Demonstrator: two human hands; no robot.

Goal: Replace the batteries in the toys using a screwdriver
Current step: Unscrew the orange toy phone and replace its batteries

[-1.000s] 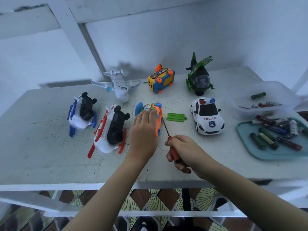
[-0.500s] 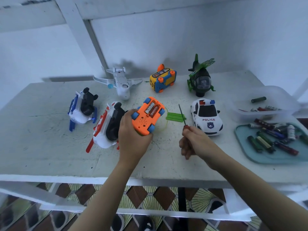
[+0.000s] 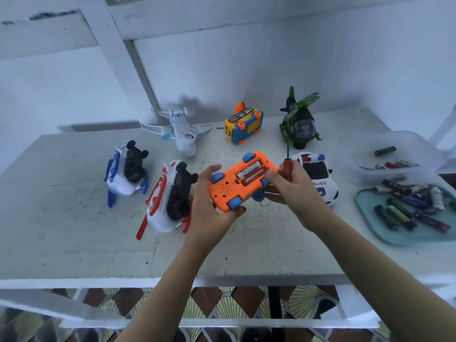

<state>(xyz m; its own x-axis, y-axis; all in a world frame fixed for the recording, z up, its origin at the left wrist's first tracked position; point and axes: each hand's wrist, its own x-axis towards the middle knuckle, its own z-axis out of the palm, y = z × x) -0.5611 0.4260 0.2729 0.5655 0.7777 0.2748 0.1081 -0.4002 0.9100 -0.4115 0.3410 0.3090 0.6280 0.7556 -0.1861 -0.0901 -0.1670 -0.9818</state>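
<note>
I am gripping the orange toy car (image 3: 227, 191) with the left hand (image 3: 212, 213), fingers curling round its end, and the car is lying belly-up just above the table (image 3: 74, 230). The right hand (image 3: 298, 191) is closing round the red-handled screwdriver (image 3: 287, 166), whose shaft is pointing up and away from the car, while that hand's fingertips (image 3: 271, 175) are touching the car beside its open battery bay. Two cells (image 3: 249, 173) are sitting side by side in the bay with no cover over them, so I am judging the unscrewing on this car as done. I cannot tell whether these cells are spent or fresh. Either way the cover is waiting to go back on. Around the car the other toys are resting apart on the table: a red-and-white toy (image 3: 160, 206), a blue-and-white toy (image 3: 118, 178), a white toy airplane (image 3: 182, 137), a yellow toy bus (image 3: 243, 124), a green toy helicopter (image 3: 299, 124) and a police car (image 3: 323, 176). Nothing is showing me which of them have been serviced. On the right, loose batteries (image 3: 399, 213) are lying in a teal tray (image 3: 424, 236), and a clear tub (image 3: 370, 172) is holding a few more. I am reckoning that most of the job is left.
</note>
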